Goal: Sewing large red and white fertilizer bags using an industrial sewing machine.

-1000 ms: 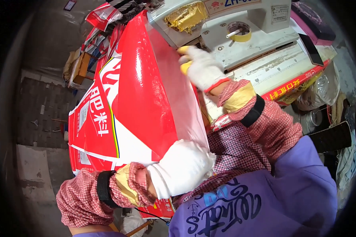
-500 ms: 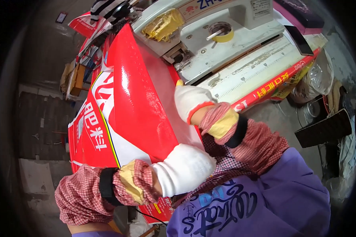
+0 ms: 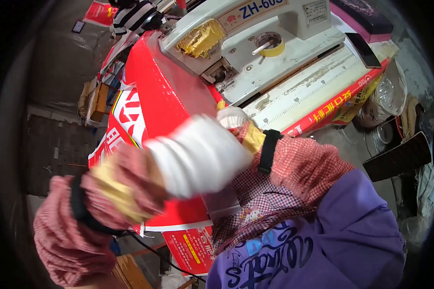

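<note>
A large glossy red and white woven sack (image 3: pixel 161 91) stretches out in front of me, its right edge running up to the foot of a pale grey sewing machine (image 3: pixel 279 55). My right hand (image 3: pixel 232 117), in a white knit glove with a yellow fingertip, is closed at that edge, just below the machine's needle area. Part of it is hidden behind my other glove. My left hand (image 3: pixel 202 156), also gloved in white, is over the near part of the sack, smeared by motion. Its fingers cannot be made out.
A roll of yellow tape (image 3: pixel 272 45) with a white stick lies on the machine bed. To the right are a dark phone (image 3: pixel 363 50) and a pink-black box (image 3: pixel 364 19). A clear plastic bag (image 3: pixel 385 91) hangs by the table edge. More red sacks (image 3: pixel 190 250) lie low down.
My left hand has risen from the sack's near edge and moved up and left toward my right hand. The sack's near edge now shows. My right hand has shifted only slightly.
</note>
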Demonstrator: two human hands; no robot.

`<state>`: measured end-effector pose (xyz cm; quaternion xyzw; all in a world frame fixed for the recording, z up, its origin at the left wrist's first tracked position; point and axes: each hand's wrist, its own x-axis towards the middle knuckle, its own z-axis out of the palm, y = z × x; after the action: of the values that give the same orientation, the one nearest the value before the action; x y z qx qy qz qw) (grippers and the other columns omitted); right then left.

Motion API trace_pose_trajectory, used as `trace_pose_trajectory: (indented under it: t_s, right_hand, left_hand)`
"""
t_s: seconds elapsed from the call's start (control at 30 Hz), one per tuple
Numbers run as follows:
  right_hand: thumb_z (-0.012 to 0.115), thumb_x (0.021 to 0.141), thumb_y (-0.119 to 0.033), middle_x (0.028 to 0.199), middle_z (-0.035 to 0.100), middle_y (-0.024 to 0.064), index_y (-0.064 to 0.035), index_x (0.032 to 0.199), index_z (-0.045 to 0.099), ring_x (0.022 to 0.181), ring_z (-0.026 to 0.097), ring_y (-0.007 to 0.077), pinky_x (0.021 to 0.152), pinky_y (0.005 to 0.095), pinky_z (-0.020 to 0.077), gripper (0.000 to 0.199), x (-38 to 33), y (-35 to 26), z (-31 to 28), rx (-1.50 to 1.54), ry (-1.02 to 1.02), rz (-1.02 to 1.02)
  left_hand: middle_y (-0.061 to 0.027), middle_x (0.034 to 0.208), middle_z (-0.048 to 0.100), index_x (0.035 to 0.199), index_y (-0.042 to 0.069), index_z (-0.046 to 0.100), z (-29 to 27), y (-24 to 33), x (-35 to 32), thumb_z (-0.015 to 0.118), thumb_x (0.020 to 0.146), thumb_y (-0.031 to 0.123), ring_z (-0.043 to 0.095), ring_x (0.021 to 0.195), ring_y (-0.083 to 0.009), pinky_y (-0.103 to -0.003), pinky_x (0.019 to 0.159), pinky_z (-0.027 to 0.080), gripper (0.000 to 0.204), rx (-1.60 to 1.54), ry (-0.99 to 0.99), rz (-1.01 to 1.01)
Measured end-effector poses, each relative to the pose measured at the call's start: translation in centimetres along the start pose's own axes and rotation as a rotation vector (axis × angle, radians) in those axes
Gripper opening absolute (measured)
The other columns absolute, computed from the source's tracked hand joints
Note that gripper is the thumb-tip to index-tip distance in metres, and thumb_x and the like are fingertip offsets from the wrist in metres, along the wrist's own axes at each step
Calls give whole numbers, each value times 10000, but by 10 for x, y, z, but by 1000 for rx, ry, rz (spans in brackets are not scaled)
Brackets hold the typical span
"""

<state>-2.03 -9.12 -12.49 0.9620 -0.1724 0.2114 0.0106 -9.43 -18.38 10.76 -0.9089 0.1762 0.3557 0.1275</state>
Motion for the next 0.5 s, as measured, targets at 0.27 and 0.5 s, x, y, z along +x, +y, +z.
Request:
trace_pose_trajectory:
  t_s: [0.27, 0.5]
  right_hand:
    - [585, 742, -163, 737, 648, 88, -93, 783, 686, 687, 631, 227, 539, 336, 497, 130, 24, 82, 6, 669, -261, -987]
    - [485, 792, -245, 665, 626, 131, -71, 877, 626, 648, 627, 296, 570, 393, 500, 240, 58, 63, -39, 657, -446, -973]
  left_hand:
    - [-45, 585, 558, 654, 144, 617, 12, 34, -28, 603, 551, 174, 561, 554, -225, -331, 509, 445, 108, 347, 201, 318]
    - [-83, 635, 602, 686, 110, 633, 36, 24, 28, 609, 624, 163, 619, 632, -266, -366, 543, 494, 85, 34, 267, 131]
